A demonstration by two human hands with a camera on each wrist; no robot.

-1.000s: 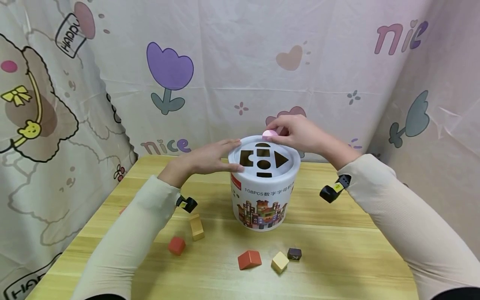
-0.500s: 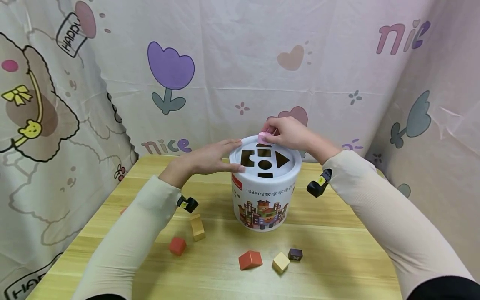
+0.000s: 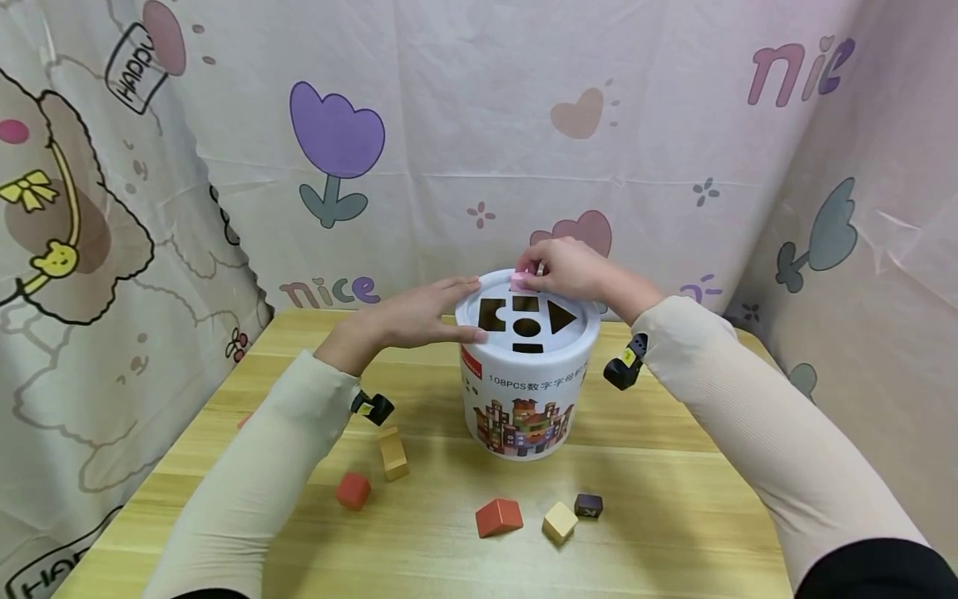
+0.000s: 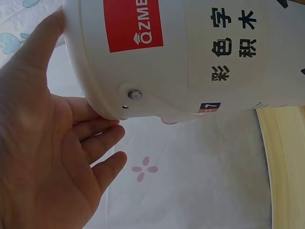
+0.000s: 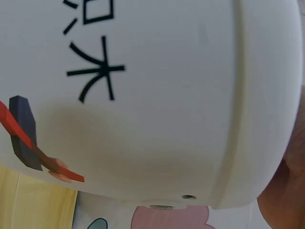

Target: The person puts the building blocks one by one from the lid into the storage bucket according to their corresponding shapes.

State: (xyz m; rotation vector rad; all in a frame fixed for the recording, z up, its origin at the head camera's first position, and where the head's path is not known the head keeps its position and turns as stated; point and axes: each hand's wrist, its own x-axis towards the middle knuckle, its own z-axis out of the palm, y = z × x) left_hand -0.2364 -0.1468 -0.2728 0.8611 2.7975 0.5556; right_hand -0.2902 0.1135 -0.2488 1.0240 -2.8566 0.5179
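I pinch a pink block point(image 3: 518, 281) between the thumb and fingers of my right hand point(image 3: 572, 268), at the far edge of the lid point(image 3: 554, 343), just beyond the square hole. My fingers cover much of it, so I cannot tell which way its long axis runs, or whether any of it sits below the lid's surface.

My left hand point(image 3: 407, 318) lies against the left side of the lid's rim, thumb on the nearer part and fingers reaching toward the far part, spread apart rather than closed.

The bucket point(image 3: 476, 399) stands upright on the table point(image 3: 674, 474), long axis vertical, lid facing up, with its lettering and building picture turned toward me. The triangular hole point(image 3: 560, 318) in the lid points right.

Nearer me, left of the bucket, a yellow block point(image 3: 392, 454) lies lengthwise from far to near, slanting slightly right at its near end. A red cube point(image 3: 353, 491) sits near it, to the left. In front of the bucket a red wedge point(image 3: 499, 518) has its longer side running left to right; right of it, a pale yellow block point(image 3: 560, 523) is turned cornerwise, with a small dark block point(image 3: 588, 505) just beside it.
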